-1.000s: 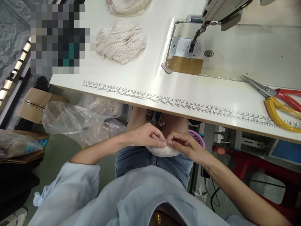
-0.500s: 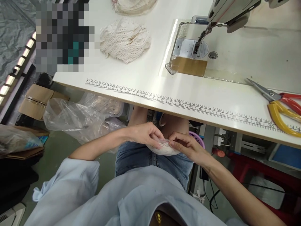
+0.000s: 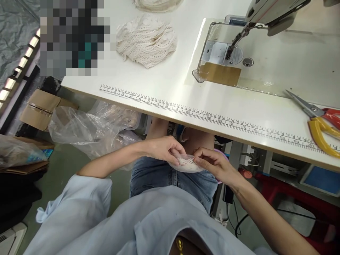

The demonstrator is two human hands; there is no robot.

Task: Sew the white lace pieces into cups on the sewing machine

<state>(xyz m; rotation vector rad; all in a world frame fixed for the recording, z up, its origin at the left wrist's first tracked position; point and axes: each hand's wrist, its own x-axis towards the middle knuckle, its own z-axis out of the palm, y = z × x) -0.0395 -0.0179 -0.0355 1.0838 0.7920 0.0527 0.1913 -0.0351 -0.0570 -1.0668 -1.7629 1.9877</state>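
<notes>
Above my lap, just off the table's front edge, a small piece of sheer white fabric with lace trim [image 3: 188, 163] is stretched between my two hands. My left hand [image 3: 167, 150] pinches its left end between thumb and fingers. At the right end my right hand [image 3: 211, 163] grips the upper edge with thumb and forefinger. The fabric sags in a shallow curve, and an eyelet-patterned lace strip shows along its upper part. Beyond it on the table lies a heap of cream eyelet lace [image 3: 147, 42], touched by neither hand.
A sewing machine [image 3: 239, 39] stands at the table's back right. Scissors with red and yellow handles [image 3: 316, 115] lie at the right, near a printed ruler [image 3: 186, 110]. Another cream fabric pile [image 3: 158, 4] is farther back. Clear plastic bags [image 3: 79, 131] and a cardboard box [image 3: 39, 109] sit below left.
The view has shifted slightly, so the table's things appear farther right. Both hands keep their hold on the lace-trimmed fabric, with more of the lace strip now showing between them.
</notes>
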